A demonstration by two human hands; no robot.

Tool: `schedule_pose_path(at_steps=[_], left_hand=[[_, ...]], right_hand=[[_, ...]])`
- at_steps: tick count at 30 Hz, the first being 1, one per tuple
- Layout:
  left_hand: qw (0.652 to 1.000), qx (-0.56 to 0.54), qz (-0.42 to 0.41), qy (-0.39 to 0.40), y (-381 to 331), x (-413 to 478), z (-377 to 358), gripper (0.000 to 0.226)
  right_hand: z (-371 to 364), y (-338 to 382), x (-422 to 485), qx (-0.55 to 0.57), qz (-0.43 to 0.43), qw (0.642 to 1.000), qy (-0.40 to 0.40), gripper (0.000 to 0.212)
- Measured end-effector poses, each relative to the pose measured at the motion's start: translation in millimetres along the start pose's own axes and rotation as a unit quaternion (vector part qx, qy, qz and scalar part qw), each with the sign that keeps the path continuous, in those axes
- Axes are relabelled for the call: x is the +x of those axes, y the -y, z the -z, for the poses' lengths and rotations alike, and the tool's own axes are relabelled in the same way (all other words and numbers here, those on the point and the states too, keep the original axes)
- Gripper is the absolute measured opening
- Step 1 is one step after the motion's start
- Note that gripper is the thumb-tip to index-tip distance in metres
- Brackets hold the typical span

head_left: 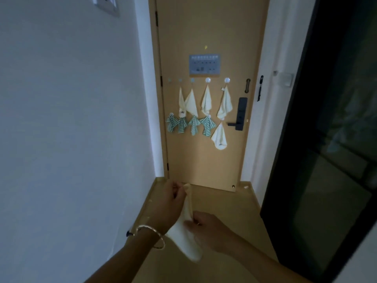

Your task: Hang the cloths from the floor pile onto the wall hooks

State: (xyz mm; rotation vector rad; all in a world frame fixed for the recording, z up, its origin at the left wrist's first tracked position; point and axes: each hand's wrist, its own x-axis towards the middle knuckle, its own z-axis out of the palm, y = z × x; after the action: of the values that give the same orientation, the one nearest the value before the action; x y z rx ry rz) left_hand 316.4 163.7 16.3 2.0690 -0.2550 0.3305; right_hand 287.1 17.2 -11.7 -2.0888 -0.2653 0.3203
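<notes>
My left hand pinches the top corner of a cream cloth; my right hand grips its middle. Far ahead, nine cloths hang on the door hooks.

Dim, bluish light fills a narrow hallway. Left of the grip runs a plain white wall, with a switch plate high on it. Ahead, beyond the grip, stands a light wooden door bearing a grey notice panel and a black electronic lock. Tan flooring lies beneath. Right of the grip stands a black-framed dark glass panel.
</notes>
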Motion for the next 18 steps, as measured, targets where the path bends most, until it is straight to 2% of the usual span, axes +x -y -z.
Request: schedule_pose_path(at_steps=[3,5,6,8,9,13,16,18], left_hand=[[0.998,-0.039,0.026,-0.028,10,40,-4,0.018],[0.998,-0.051,0.034,-0.022,23,68,-8,0.01],[0.998,-0.051,0.032,-0.013,31,83,-10,0.004],[0.998,-0.048,0.024,0.015,47,112,-14,0.026],[0.998,-0.049,0.034,0.026,57,128,-16,0.029],[0.987,-0.116,0.081,0.074,102,201,-28,0.015],[0.971,-0.174,0.092,0.138,133,254,-31,0.033],[0.968,-0.168,0.095,0.158,158,293,-27,0.039]], right_hand=[[21,-2,46,-0.009,0.018,1.0,-0.019,0.027],[36,-2,80,-0.009,0.026,0.999,-0.044,0.027],[43,-3,98,-0.008,0.03,0.998,-0.051,0.027],[53,-5,133,-0.008,0.032,0.997,-0.063,0.026],[57,-6,151,-0.008,0.033,0.997,-0.068,0.025],[79,-5,231,-0.008,0.028,0.995,-0.094,0.026],[96,0,296,-0.034,0.02,0.995,-0.094,0.025],[110,6,339,-0.041,0.016,0.994,-0.103,0.025]])
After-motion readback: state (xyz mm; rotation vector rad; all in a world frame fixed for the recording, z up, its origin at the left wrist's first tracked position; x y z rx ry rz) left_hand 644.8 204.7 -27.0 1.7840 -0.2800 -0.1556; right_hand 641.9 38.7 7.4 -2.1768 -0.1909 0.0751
